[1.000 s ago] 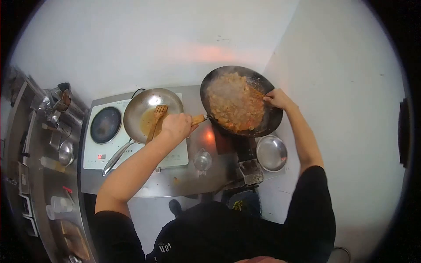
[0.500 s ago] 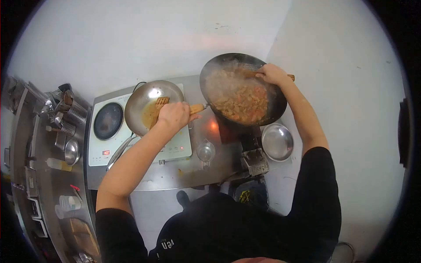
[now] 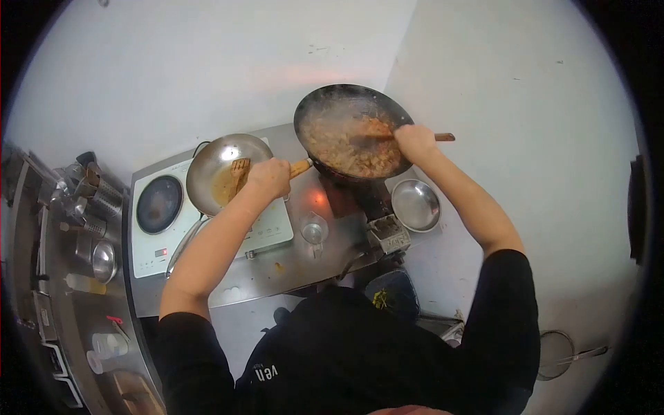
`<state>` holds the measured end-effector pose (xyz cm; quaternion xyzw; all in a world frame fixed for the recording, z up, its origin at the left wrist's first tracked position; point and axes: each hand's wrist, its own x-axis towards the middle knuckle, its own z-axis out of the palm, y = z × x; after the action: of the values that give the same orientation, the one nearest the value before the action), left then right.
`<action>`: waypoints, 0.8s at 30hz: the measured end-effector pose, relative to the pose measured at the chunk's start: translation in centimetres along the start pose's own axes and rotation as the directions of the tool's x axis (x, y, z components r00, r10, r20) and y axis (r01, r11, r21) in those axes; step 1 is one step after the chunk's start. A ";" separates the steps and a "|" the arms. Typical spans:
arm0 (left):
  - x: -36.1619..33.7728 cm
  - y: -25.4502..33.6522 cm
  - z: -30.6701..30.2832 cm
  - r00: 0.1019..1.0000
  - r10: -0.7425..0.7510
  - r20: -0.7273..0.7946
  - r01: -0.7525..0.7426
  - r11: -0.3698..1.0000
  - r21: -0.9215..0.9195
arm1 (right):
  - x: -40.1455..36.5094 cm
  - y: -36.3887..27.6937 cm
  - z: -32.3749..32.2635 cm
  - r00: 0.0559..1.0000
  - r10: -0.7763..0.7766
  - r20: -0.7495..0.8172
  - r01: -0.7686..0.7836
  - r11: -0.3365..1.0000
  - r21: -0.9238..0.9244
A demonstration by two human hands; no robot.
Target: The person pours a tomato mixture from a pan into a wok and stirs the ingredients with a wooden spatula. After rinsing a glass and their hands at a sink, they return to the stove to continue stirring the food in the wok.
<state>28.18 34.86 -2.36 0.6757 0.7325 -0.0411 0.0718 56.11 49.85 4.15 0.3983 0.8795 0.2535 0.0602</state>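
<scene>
A black wok [image 3: 304, 124] with a wooden handle [image 3: 301, 167] is tilted over the burner at the right of the counter. Steaming chopped food [image 3: 353, 142] with orange-red pieces fills its bowl. My left hand [image 3: 270, 178] is closed around the wok's handle. In my closed right hand [image 3: 416, 143] is a wooden spatula [image 3: 445, 137], its blade down among the food. Left of the wok, a steel frying pan [image 3: 200, 166] rests on the white induction cooktop. A slotted wooden turner [image 3: 240, 171] lies in that pan with some yellowish liquid, partly hidden behind my left hand.
A clear measuring cup [image 3: 314, 231] stands on the steel counter [image 3: 290, 266]. A steel bowl [image 3: 416, 205] sits right of the burner. On the left shelf are a squeeze bottle [image 3: 86, 283] and utensil holders. A strainer [image 3: 556, 354] is low at right.
The whole view has shifted, so most things appear further left. My right hand has drawn the spatula lower through the food, and the orange-red pieces have moved up within the wok.
</scene>
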 end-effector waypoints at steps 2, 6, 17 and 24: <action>-0.6 0.4 -0.5 1.000 -0.005 -0.003 0.005 1.000 -0.023 | 0.2 1.4 -0.5 0.998 0.056 -0.043 -0.056 0.998 -0.006; -1.0 0.2 -0.5 0.999 0.027 -0.039 -0.031 0.993 -0.115 | -4.9 2.1 -8.9 1.000 -0.002 0.002 0.001 0.997 0.072; -1.9 0.7 -0.1 0.998 0.016 -0.062 -0.027 0.982 -0.185 | 1.7 1.2 -2.2 0.992 0.084 -0.091 -0.091 0.993 -0.077; -3.8 1.6 1.2 0.922 0.010 -0.388 -0.101 0.971 -0.215 | -4.6 2.1 -1.4 0.990 -0.098 -0.099 0.068 0.961 -0.269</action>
<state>30.09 31.11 -2.92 0.6783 0.7126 0.1793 0.0060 60.18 47.12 6.01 0.3347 0.8556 0.3878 0.0744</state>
